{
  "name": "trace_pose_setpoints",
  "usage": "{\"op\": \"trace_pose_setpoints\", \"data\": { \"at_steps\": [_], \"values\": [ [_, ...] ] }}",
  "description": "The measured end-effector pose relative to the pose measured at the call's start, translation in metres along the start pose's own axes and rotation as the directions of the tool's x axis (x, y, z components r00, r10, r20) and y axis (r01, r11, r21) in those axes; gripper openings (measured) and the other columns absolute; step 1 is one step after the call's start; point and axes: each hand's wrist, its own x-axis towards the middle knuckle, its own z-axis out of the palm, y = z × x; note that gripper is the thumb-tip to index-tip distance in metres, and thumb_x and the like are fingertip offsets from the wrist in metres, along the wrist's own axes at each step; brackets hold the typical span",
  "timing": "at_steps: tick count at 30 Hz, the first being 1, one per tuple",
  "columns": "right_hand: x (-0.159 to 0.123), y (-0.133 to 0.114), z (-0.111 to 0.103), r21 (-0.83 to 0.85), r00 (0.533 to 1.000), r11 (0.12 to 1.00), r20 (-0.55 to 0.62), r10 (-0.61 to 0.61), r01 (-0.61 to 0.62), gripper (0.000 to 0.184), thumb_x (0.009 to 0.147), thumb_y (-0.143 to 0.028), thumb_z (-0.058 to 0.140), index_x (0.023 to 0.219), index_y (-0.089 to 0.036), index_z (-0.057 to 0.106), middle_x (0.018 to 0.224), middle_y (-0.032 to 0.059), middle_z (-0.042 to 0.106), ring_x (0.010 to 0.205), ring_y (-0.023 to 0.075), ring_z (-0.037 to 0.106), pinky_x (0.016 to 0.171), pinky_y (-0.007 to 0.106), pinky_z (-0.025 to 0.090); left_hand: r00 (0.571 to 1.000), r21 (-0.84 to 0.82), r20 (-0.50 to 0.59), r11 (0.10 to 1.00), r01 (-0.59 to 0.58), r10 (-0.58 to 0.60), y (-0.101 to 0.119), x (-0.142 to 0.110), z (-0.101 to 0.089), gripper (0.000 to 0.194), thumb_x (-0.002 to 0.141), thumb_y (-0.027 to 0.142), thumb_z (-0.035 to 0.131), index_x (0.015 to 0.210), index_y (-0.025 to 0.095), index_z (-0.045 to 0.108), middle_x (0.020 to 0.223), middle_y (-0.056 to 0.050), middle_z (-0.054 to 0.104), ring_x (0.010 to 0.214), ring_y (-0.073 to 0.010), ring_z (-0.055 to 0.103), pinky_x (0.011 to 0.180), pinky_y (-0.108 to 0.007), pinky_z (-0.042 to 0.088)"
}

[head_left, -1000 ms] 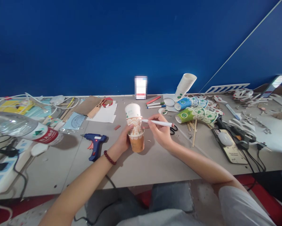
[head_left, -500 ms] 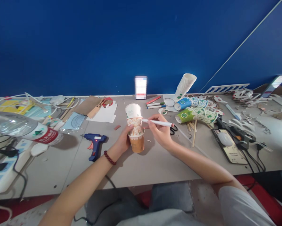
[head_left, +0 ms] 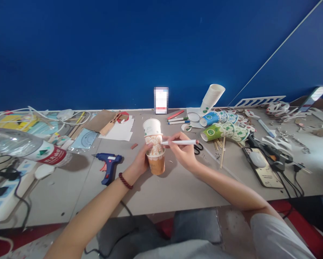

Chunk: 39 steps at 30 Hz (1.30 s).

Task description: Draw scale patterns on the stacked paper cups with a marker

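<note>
- L hand gripping cup stack, approx. ctr of worktop.
- R hand pinching marker, nib at stack's R side.
- Rec: brace stack firmly, prob. light strokes, follow curve.

The person has two hands: one left hand, which wears one bracelet, and one right hand. Between them they hold one tower, made up of three cup tiers, and one white pen. The tabletop bears three more: one red pen, one green pen and one blue pen. It also carries one bottle, one glue gun, one mouse and one cup stack, nested too tightly to count.
</note>
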Motion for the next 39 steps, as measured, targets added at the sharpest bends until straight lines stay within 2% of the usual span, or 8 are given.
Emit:
{"op": "trace_pose_setpoints", "data": {
  "at_steps": [6, 11, 18, 30, 35, 39],
  "values": [
    [0.0, 0.0, -0.001, 0.017, 1.0, 1.0, 0.001, -0.002, 0.002, 0.013, 0.081, -0.03, 0.063, 0.077, -0.021, 0.055, 0.077, 0.0011, 0.061, 0.089, 0.0225, 0.068, 0.066, 0.034, 0.061, 0.998, -0.017, 0.063, 1.0, -0.012, 0.013, 0.001, 0.0, 0.002, 0.041, 0.07, 0.034, 0.067, 0.106, 0.015, 0.066, 0.092, -0.006, 0.071, 0.081, -0.0194, 0.065, 0.075, -0.031, 0.049],
    [0.002, 0.0, 0.0, 0.037, 0.999, 0.999, -0.04, -0.014, 0.015, 0.015, 0.082, -0.033, 0.064, 0.078, -0.021, 0.056, 0.076, -0.0011, 0.057, 0.08, 0.0178, 0.068, 0.068, 0.034, 0.062, 1.0, -0.06, -0.013, 0.998, 0.009, -0.01, 0.003, -0.002, 0.002, 0.034, 0.069, 0.034, 0.066, 0.097, 0.015, 0.069, 0.088, -0.007, 0.073, 0.077, -0.0224, 0.066, 0.077, -0.036, 0.05],
    [0.001, 0.001, 0.0, 0.0, 0.999, 1.0, -0.049, -0.011, 0.012, 0.016, 0.082, -0.036, 0.063, 0.08, -0.022, 0.056, 0.075, -0.0011, 0.057, 0.075, 0.017, 0.066, 0.064, 0.034, 0.063, 1.0, -0.061, 0.026, 0.998, 0.014, -0.012, 0.005, -0.002, 0.001, 0.041, 0.068, 0.036, 0.065, 0.102, 0.014, 0.068, 0.09, -0.008, 0.073, 0.077, -0.0225, 0.066, 0.076, -0.036, 0.051],
    [0.001, -0.001, 0.001, -0.045, 0.999, 0.999, -0.043, 0.003, -0.005, 0.013, 0.083, -0.033, 0.061, 0.082, -0.022, 0.055, 0.075, -0.0015, 0.06, 0.071, 0.0152, 0.065, 0.057, 0.029, 0.061, 0.998, -0.062, 0.051, 0.998, 0.027, -0.024, 0.001, 0.001, -0.004, 0.031, 0.072, 0.036, 0.064, 0.095, 0.016, 0.069, 0.089, -0.007, 0.074, 0.08, -0.0224, 0.068, 0.08, -0.034, 0.05],
    [0.0, -0.001, 0.0, -0.08, 0.999, 0.997, -0.038, -0.004, 0.001, 0.013, 0.083, -0.034, 0.061, 0.083, -0.022, 0.055, 0.076, -0.0012, 0.061, 0.067, 0.0144, 0.065, 0.056, 0.028, 0.06, 0.998, -0.057, 0.053, 0.998, 0.032, -0.029, -0.003, 0.003, -0.011, 0.022, 0.075, 0.036, 0.062, 0.086, 0.019, 0.069, 0.087, -0.005, 0.074, 0.081, -0.0236, 0.068, 0.076, -0.034, 0.051],
    [-0.001, 0.0, 0.0, -0.082, 1.0, 0.997, -0.018, 0.004, -0.006, 0.012, 0.083, -0.033, 0.061, 0.082, -0.022, 0.056, 0.076, -0.001, 0.061, 0.064, 0.0135, 0.064, 0.055, 0.028, 0.059, 0.999, -0.059, 0.038, 0.998, 0.028, -0.026, -0.002, 0.002, -0.008, 0.022, 0.073, 0.036, 0.064, 0.088, 0.02, 0.068, 0.086, -0.005, 0.073, 0.079, -0.0234, 0.068, 0.074, -0.034, 0.052]
  ]
}}
